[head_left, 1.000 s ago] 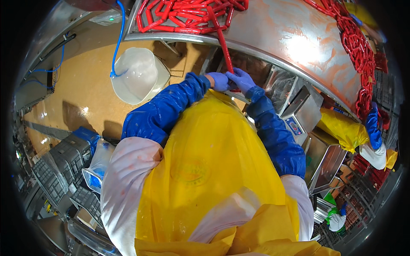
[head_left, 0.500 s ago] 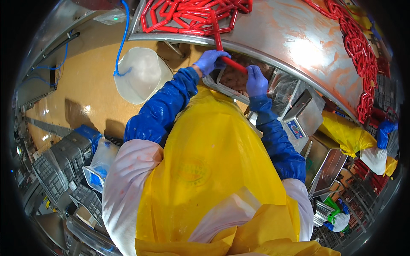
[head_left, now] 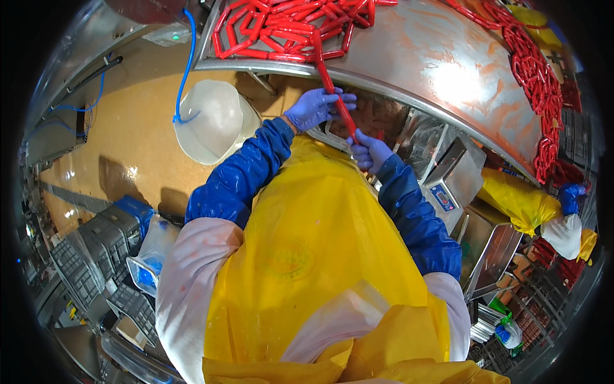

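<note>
A string of red sausages (head_left: 331, 82) runs from the heap over the metal table's near edge down to my hands. My left hand (head_left: 312, 109), in a purple glove, holds it loosely, thumb on the near side and fingers reaching out past the links. Lower down, my right hand (head_left: 372, 152), gloved the same way, has its fingers closed around the string's lower part. Below the table edge, partly behind my hands, is a metal-rimmed tub (head_left: 332, 137) with brownish-red contents I cannot make out clearly.
Red sausages (head_left: 291, 29) heap on the metal table (head_left: 409, 51), with another long pile (head_left: 534, 83) at its far right. A white bin (head_left: 214, 121) stands left, a scale (head_left: 451, 182) right. Grey crates (head_left: 96, 240) stack at lower left. Another person's yellow apron (head_left: 521, 201) shows right.
My right hand has moved down and left, drawing the sausage string into a steeper line. My left hand has dropped slightly, its fingers now straighter.
</note>
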{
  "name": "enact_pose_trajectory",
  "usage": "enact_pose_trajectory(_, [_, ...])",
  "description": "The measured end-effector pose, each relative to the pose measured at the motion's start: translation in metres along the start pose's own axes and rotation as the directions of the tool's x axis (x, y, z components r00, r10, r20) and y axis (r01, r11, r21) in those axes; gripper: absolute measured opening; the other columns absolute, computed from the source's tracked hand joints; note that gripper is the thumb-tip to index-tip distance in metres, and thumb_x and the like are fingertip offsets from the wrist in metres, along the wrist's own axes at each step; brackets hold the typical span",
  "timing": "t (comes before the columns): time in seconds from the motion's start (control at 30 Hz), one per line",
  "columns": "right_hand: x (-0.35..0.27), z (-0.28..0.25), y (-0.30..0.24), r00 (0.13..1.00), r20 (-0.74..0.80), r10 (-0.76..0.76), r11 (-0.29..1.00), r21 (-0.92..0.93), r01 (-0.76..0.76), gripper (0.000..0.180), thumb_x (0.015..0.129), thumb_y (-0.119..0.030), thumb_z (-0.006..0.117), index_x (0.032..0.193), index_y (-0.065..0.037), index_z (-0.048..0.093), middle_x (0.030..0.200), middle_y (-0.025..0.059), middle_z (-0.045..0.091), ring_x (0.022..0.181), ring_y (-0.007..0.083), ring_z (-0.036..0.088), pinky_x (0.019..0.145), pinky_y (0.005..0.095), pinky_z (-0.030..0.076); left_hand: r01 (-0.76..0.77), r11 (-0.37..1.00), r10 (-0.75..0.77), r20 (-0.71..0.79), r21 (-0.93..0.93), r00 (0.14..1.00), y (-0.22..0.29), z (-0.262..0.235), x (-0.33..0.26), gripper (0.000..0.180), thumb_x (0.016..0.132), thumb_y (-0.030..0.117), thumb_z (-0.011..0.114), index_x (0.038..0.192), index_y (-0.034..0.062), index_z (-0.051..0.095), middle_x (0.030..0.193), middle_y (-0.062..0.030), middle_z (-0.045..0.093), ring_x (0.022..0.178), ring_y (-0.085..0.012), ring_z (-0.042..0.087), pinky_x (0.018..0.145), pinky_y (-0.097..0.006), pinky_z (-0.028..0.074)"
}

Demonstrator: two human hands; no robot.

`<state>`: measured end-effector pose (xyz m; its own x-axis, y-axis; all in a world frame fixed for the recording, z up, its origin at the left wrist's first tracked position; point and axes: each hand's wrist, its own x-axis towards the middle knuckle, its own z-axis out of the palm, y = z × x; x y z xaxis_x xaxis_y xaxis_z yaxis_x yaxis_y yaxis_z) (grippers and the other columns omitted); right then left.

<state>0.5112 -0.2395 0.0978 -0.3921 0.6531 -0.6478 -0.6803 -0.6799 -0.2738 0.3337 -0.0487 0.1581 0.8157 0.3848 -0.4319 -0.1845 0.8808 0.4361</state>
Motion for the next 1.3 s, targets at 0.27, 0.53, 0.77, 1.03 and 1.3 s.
enact_pose_trajectory(0.27, [-0.017,0.070,0.008,0.525,0.062,-0.849,0.038,-0.983,0.177,0.028,0.098,-0.032,0.063,0.102,-0.005,0.061,0.073,0.0040,0.059,0.060,0.0167,0.056,0.059,0.0299,0.048,-0.049,0.217,0.478,-0.062,0.975,0.876,-0.001,-0.025,0.010,0.056,0.079,0.043,0.082,0.111,0.0033,0.059,0.099,-0.0132,0.065,0.081,-0.0265,0.064,0.082,-0.038,0.054])
enact_pose_trajectory(0.53, [-0.123,0.077,-0.037,0.961,-0.147,-0.235,0.944,-0.270,0.190,0.033,0.102,-0.041,0.055,0.084,-0.013,0.056,0.058,-0.0082,0.036,0.045,0.0049,0.028,0.043,0.0226,0.022,-0.579,-0.567,-0.252,0.545,0.586,0.799,0.021,-0.028,0.014,0.036,0.082,0.042,0.074,0.097,0.0106,0.065,0.082,-0.0129,0.065,0.082,-0.0344,0.062,0.082,-0.044,0.048])
enact_pose_trajectory(0.77, [-0.305,-0.099,-0.096,0.483,-0.615,-0.624,0.699,-0.163,0.696,0.029,0.102,-0.032,0.052,0.077,-0.020,0.048,0.055,-0.0096,0.032,0.040,0.0045,0.026,0.034,0.0221,0.020,-0.306,-0.773,0.110,0.592,0.556,0.798,0.166,-0.063,0.074,0.025,0.084,0.032,0.071,0.097,0.0111,0.069,0.087,-0.0162,0.068,0.090,-0.0371,0.066,0.090,-0.045,0.051])
enact_pose_trajectory(1.03, [-0.165,-0.006,-0.110,0.511,-0.584,-0.630,0.776,-0.485,0.402,0.064,0.096,-0.067,0.044,0.113,-0.008,0.061,0.080,0.0022,0.069,0.052,0.0096,0.055,0.042,0.0205,0.031,-0.311,-0.335,0.148,0.376,0.889,0.915,0.048,0.074,0.091,0.039,0.087,0.040,0.069,0.108,0.0077,0.069,0.099,-0.0170,0.071,0.091,-0.0344,0.069,0.078,-0.042,0.053])
enact_pose_trajectory(1.3, [-0.107,-0.112,-0.164,0.454,-0.525,-0.720,0.675,-0.380,0.632,0.018,0.091,-0.023,0.057,0.090,-0.007,0.066,0.067,0.0046,0.057,0.042,0.0145,0.046,0.037,0.0272,0.034,-0.651,-0.414,-0.047,0.699,0.637,0.714,-0.006,0.031,0.131,0.019,0.082,0.015,0.064,0.098,0.0055,0.059,0.088,-0.0215,0.066,0.086,-0.0435,0.064,0.074,-0.049,0.052])
